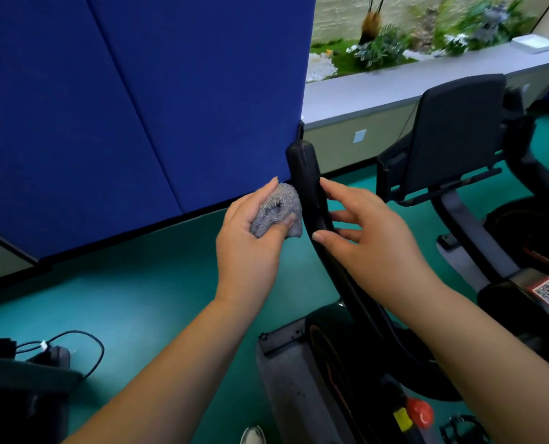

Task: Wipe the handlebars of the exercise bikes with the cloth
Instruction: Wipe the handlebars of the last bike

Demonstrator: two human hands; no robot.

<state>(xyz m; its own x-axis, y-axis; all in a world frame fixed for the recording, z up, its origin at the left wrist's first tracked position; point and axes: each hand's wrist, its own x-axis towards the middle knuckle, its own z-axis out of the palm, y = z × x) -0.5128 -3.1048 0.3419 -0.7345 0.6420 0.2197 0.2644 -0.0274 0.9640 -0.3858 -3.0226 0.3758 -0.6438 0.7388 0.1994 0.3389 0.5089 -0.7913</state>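
Grey nubbly cloth bunched in left hand, pressed beside one black padded handlebar, right hand spread, fingertips touching bar, two bikes seen.

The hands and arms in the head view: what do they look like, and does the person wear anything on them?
Both arms are bare from the frame's bottom edge up to the wrists: no sleeves show. The left hand and the right hand have no gloves. No ring, watch or bracelet is visible on either. The nails that show are short and plain. No markings appear on either arm.
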